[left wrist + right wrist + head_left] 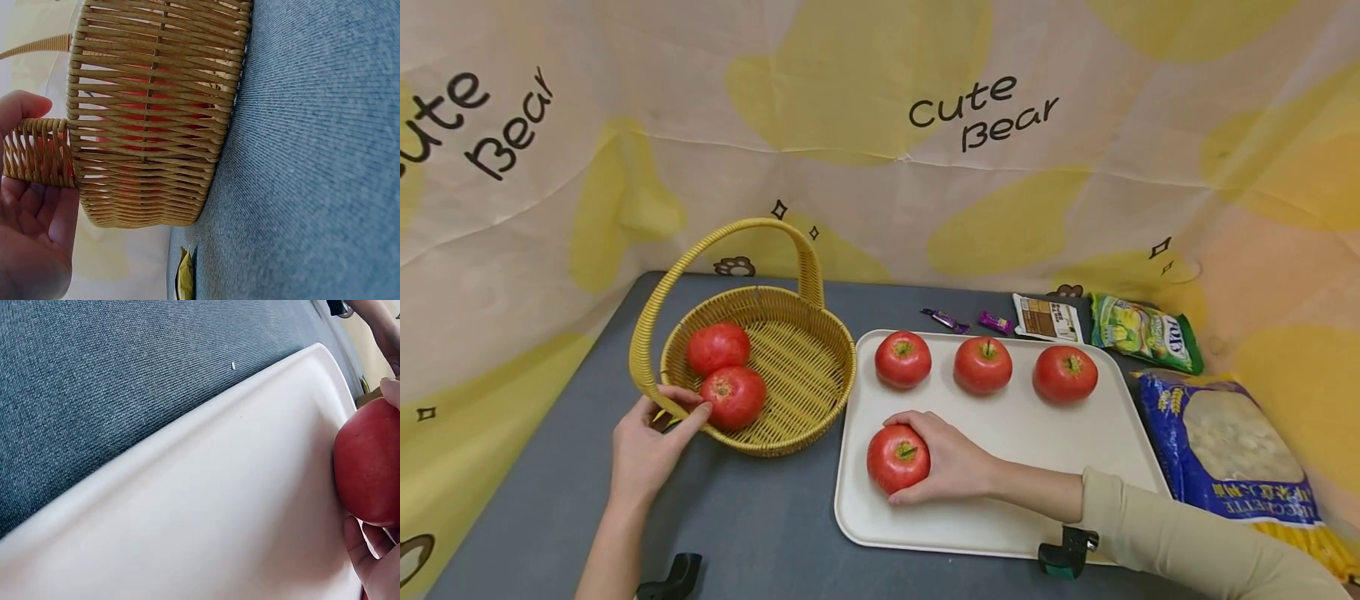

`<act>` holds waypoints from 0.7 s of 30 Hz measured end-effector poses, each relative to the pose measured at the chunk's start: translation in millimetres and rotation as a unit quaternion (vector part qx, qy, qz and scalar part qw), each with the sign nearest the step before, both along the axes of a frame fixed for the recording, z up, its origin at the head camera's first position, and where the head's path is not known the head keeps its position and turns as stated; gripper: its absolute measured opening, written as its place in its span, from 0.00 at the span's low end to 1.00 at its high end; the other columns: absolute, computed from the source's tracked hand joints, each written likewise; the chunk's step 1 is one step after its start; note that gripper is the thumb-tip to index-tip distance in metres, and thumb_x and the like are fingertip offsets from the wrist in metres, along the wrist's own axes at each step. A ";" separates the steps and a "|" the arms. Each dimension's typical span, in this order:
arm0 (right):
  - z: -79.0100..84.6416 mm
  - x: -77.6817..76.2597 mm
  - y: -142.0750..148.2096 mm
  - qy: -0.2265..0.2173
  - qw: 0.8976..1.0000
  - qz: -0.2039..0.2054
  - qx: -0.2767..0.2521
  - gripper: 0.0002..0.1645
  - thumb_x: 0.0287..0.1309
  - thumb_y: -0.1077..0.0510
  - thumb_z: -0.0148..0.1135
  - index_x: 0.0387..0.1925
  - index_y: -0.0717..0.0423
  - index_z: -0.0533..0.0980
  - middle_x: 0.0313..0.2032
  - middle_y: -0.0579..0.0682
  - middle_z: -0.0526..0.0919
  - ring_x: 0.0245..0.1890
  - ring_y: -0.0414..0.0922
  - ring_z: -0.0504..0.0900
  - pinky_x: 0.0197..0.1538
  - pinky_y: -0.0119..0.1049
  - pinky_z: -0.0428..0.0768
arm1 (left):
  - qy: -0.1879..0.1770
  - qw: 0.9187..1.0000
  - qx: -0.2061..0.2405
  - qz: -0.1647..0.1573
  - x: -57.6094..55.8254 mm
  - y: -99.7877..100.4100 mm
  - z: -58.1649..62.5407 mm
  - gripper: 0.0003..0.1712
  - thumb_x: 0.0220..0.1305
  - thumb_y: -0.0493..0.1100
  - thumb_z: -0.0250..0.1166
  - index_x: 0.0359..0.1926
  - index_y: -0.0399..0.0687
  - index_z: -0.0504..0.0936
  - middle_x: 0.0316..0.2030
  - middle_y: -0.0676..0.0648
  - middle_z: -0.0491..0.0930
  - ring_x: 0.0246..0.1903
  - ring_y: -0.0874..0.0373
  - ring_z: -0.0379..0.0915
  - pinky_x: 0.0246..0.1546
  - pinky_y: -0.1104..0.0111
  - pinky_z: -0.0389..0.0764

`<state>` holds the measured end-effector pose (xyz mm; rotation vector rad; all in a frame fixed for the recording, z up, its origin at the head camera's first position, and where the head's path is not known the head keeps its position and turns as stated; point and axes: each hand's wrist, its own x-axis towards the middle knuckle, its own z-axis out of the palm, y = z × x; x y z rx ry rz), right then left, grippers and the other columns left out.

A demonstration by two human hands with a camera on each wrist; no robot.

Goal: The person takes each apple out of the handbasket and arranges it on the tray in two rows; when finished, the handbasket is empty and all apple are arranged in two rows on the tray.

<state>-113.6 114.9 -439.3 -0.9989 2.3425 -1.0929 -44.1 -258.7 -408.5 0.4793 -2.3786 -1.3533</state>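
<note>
My left hand holds the yellow wicker basket at the base of its tall handle. In the left wrist view the thumb and fingers lie on either side of the woven handle. Two red apples sit inside, against the basket's left wall. My right hand grips another red apple at the left front of the white tray, thumb and fingers on opposite sides. Along the tray's back stand three more apples in a row.
Behind the tray lie two purple-wrapped candies, a brown-and-white packet and a green snack bag. A blue pasta bag is by its right edge. A patterned cloth hangs around the grey table.
</note>
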 end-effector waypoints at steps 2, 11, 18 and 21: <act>-0.5 0.2 -0.4 0.001 1.000 0.003 0.003 0.50 0.39 0.35 0.77 0.62 0.44 0.65 0.53 0.34 0.72 0.52 0.37 0.71 0.48 0.35 0.79 | 0.000 1.000 -0.002 0.000 0.0 -0.1 -0.4 0.15 0.58 0.44 0.72 0.42 0.43 0.80 0.35 0.56 0.80 0.41 0.64 0.71 0.44 0.80 0.71; 0.2 2.3 -0.9 0.004 1.000 0.008 0.000 0.50 0.39 0.36 0.77 0.63 0.45 0.65 0.54 0.34 0.71 0.54 0.37 0.70 0.50 0.35 0.78 | 0.003 1.000 -0.002 -0.001 -0.1 -0.7 -0.6 0.14 0.58 0.44 0.72 0.42 0.43 0.81 0.35 0.56 0.80 0.41 0.64 0.71 0.44 0.81 0.71; 14.0 -6.0 -3.3 0.023 1.000 0.009 -0.012 0.37 0.49 0.39 0.72 0.58 0.46 0.71 0.50 0.38 0.74 0.50 0.38 0.71 0.49 0.36 0.78 | 0.003 1.000 0.003 -0.002 -0.7 -1.0 -1.9 0.15 0.57 0.43 0.72 0.43 0.44 0.81 0.35 0.58 0.80 0.42 0.65 0.70 0.44 0.82 0.70; 27.1 -18.6 -9.8 0.033 0.998 0.034 -0.042 0.23 0.56 0.47 0.68 0.52 0.48 0.76 0.46 0.43 0.79 0.46 0.40 0.75 0.46 0.37 0.79 | -0.003 1.000 0.005 0.000 -0.6 -1.7 -2.9 0.15 0.57 0.43 0.72 0.44 0.44 0.81 0.35 0.59 0.79 0.42 0.65 0.70 0.43 0.81 0.71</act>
